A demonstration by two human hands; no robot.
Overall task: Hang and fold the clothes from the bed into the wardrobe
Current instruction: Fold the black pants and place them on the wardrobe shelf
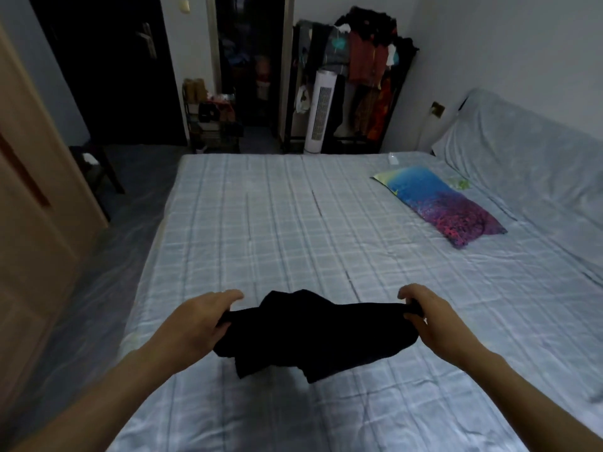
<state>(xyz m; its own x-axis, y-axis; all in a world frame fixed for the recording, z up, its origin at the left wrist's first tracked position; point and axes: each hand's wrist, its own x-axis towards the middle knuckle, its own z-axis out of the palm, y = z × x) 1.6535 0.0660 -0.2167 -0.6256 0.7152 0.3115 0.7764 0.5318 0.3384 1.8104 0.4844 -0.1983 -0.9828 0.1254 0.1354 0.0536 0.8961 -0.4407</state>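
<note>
I have a black garment [293, 334] held up over the near part of the bed [261, 223], low in the centre of the frame; my left hand [202, 318] pinches one end of its top edge and my right hand [427, 316] pinches the other, fingers curled round bunched cloth on both sides. The edge is pulled fairly taut between my hands — the rest sags in crumpled folds, and it seems to hang just clear of the checked sheet, though I can't be sure its lowest corners aren't brushing it.

I'd say I'm at the opening-out step for this piece: it isn't yet flat enough to fold or hang, and what kind of garment it is I can't make out. The next move, as I judge it, calls for a shake or a lowering onto the sheet so the cloth spreads, with both pinches kept firm so neither end slips; then a fold.

A wooden panel at the left edge of the frame may be the wardrobe [36, 197]; a colourful pillow [440, 203] lies at the right, well apart from the garment.
</note>
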